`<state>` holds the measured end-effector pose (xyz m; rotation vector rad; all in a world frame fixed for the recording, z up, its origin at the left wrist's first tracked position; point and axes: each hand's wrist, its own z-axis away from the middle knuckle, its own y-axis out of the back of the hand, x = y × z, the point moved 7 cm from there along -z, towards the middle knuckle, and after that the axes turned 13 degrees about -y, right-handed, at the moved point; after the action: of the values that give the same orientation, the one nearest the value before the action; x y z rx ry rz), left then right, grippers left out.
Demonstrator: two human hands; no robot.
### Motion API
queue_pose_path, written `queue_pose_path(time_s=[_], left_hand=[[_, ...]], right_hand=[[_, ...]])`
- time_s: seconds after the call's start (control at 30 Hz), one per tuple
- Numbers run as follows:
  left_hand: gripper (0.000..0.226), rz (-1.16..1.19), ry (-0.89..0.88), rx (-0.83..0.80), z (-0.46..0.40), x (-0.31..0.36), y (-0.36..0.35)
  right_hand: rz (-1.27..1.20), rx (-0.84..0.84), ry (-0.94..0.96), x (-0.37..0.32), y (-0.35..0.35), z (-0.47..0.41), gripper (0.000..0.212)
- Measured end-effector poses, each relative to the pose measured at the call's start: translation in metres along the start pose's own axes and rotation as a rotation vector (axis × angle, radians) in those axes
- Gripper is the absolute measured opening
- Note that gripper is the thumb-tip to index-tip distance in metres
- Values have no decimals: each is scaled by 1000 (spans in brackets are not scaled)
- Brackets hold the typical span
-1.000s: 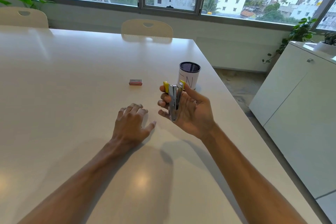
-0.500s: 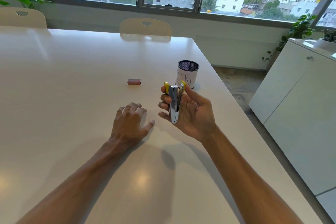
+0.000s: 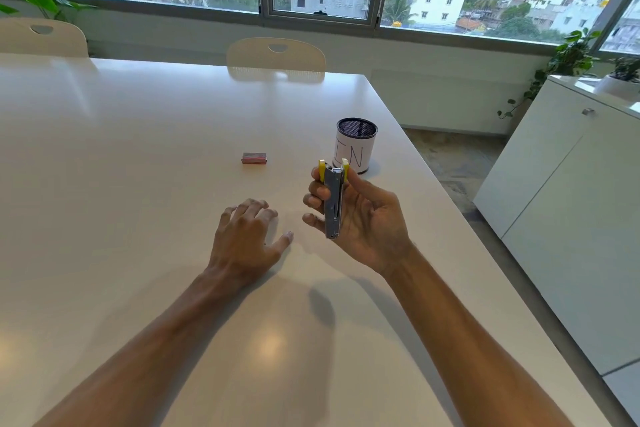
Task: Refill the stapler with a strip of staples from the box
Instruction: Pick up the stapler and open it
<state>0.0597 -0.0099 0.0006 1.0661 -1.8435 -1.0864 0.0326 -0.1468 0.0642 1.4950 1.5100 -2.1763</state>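
Glossy, smooth white counter (image 3: 138,149), mirroring window light and a soft ceiling glare. Bare brushed metal on the body of the stapler (image 3: 333,204), dull silver sheen, with shiny yellow plastic at the top ends. Black wire mesh on the cup (image 3: 356,146), wrapped in matt white paper with pen marks. Small box (image 3: 254,158) of reddish printed card, slightly glossy. Smooth matt white cabinet (image 3: 554,218), small metal knob.
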Motion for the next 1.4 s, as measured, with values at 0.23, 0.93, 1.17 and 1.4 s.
queue_pose_path(time_s=[0.23,0.93,1.17,1.4], left_hand=[[64,-4,-4,-1,0,1,1],[39,367,-85,278,8,29,40],[31,604,-83,423,14,42,58],[15,817,-33,437,14,45,55]], right_hand=[[1,0,-4,1,-2,0,35],[60,194,-9,4,12,0,50],[153,364,7,8,27,-3,43],[220,430,29,15,31,-7,41]])
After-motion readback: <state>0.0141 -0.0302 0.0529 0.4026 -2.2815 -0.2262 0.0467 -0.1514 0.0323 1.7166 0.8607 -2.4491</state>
